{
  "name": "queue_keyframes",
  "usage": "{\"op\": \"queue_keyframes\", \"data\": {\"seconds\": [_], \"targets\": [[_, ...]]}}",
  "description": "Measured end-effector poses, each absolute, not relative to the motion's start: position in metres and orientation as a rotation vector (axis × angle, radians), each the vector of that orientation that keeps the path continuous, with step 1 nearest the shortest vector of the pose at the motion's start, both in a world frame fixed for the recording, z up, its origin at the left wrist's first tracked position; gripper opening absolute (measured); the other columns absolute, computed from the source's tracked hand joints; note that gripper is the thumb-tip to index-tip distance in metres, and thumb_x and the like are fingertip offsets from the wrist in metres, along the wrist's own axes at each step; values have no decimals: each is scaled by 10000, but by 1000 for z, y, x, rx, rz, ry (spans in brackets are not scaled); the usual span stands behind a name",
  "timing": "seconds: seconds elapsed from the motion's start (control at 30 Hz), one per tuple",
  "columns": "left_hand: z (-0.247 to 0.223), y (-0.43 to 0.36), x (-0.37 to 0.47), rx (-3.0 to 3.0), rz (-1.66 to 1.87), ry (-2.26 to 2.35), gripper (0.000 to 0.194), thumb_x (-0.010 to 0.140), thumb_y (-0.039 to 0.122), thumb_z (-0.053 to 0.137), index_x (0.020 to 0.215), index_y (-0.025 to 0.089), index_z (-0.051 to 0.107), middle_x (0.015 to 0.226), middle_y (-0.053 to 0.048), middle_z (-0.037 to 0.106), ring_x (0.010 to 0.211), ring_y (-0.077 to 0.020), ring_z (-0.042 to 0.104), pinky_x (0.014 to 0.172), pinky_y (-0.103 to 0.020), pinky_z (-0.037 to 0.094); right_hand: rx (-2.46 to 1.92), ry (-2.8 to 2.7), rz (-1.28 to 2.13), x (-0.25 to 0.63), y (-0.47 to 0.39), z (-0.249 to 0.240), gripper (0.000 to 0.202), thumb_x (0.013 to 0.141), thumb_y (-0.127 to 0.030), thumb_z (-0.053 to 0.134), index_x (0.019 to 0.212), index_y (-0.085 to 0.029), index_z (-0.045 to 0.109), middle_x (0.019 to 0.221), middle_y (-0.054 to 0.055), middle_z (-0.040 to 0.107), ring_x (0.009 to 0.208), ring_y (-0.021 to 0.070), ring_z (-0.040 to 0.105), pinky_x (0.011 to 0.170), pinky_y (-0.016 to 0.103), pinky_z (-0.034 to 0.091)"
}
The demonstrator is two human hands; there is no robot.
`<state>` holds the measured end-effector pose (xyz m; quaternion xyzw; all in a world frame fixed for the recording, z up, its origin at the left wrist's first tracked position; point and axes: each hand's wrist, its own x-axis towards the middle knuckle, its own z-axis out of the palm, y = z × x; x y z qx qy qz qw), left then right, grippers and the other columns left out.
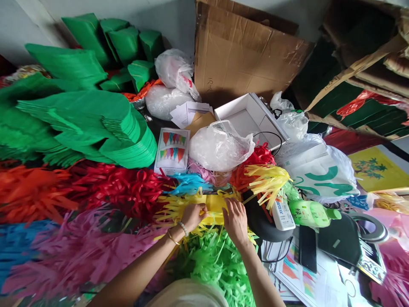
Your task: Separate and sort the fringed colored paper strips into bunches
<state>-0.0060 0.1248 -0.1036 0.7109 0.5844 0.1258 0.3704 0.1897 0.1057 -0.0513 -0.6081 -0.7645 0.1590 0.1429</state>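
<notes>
A sheet of yellow fringed tissue paper [212, 204] lies in front of me, its cut strips spreading to both sides. My left hand [192, 218], with bracelets at the wrist, pinches the near left part of this paper between thumb and fingers. On the right side of the sheet rests my right hand [235, 219], fingers apart and bent slightly down onto the paper. Green fringed strips [220, 264] are heaped just below the hands. Blue fringed paper [191, 183] sits just beyond, and a yellow tassel [266, 181] lies to the right.
Stacks of green cut sheets [124, 128] stand at left, above red fringes [118, 187] and pink fringes [89, 247]. A plastic bag [220, 145], white box [247, 115] and cardboard [246, 55] are behind. To the right are a green bottle [309, 214], phone [307, 249] and tape roll [381, 232].
</notes>
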Motion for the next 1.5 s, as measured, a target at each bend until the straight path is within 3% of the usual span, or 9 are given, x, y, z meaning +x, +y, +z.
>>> {"op": "queue_keyframes", "data": {"seconds": [0.13, 0.33, 0.47, 0.7, 0.9, 1.13, 1.23, 1.33, 1.5], "targets": [[-101, 129, -4, 1798, 313, 1513, 70, 771, 247, 712, 780, 178, 703, 767, -30, 754, 748, -213, 698, 651, -276, 458, -1606, -2331, 568, 180, 100, -49, 320, 871, -176, 559, 1184, -206, 619, 1169, 87, 659, 1134, 244, 552, 985, 370, 427], [-99, 130, -10, 1813, 336, 1443, 161, 787, 303, 706, 881, 174, 726, 850, -56, 769, 794, -236, 716, 685, -291, 502, -1655, -2319, 639, 191, 110, -57, 215, 908, -127, 503, 921, -221, 696, 921, 38, 725, 918, 185, 645, 848, 286, 475], [-92, 130, -18, 1858, 345, 1354, 180, 873, 247, 600, 1001, 205, 719, 960, -46, 771, 871, -204, 717, 768, -272, 514, -1718, -2321, 670, 196, 116, -60, 209, 934, -164, 490, 941, -226, 689, 918, 29, 727, 918, 168, 665, 812, 240, 466], [-90, 153, -21, 1894, 222, 1599, 193, 879, 186, 533, 963, 185, 707, 814, -83, 744, 758, -235, 700, 670, -298, 476, -1994, -2305, 628, 192, 141, -72, 222, 977, -249, 448, 959, -215, 666, 768, 32, 722, 690, 181, 687, 609, 226, 410], [-86, 182, -36, 1926, 137, 1717, 98, 814, 196, 603, 806, 198, 700, 683, -34, 693, 679, -221, 663, 617, -282, 453, -2189, -2254, 550, 187, 154, -83, 230, 968, -282, 475, 918, -200, 684, 795, 69, 737, 722, 202, 697, 623, 246, 406], [-53, 160, -2, 2149, 305, 1754, 422, 897, 23, 320, 1175, 184, 594, 1044, -103, 675, 958, -237, 634, 811, -345, 494, -2232, -2265, 481, 180, 156, -87, 241, 971, -271, 458, 962, -189, 684, 786, 85, 738, 721, 219, 696, 636, 266, 426], [-66, 139, 33, 2292, 320, 1545, 349, 868, 22, 394, 1040, 196, 643, 927, -66, 695, 851, -209, 660, 766, -313, 534, -2206, -2287, 433, 179, 156, -88, 227, 964, -256, 465, 920, -184, 676, 755, 77, 728, 673, 208, 683, 613, 264, 422], [-92, 126, 44, 2385, 338, 1479, 376, 836, -14, 384, 1062, 147, 638, 1038, -119, 694, 992, -256, 657, 863, -388, 544, -2147, -2315, 353, 180, 155, -89, 206, 958, -255, 482, 908, -170, 663, 725, 82, 702, 654, 214, 660, 613, 282, 430], [-125, 120, 27, 2495, 423, 1418, 445, 856, -7, 372, 1229, 136, 568, 1243, -142, 635, 1218, -267, 566, 1030, -443, 476, -1926, -2405, 159, 179, 141, -90, 275, 926, -94, 434, 1136, -139, 607, 1014, 157, 668, 945, 259, 608, 815, 366, 459]]}}
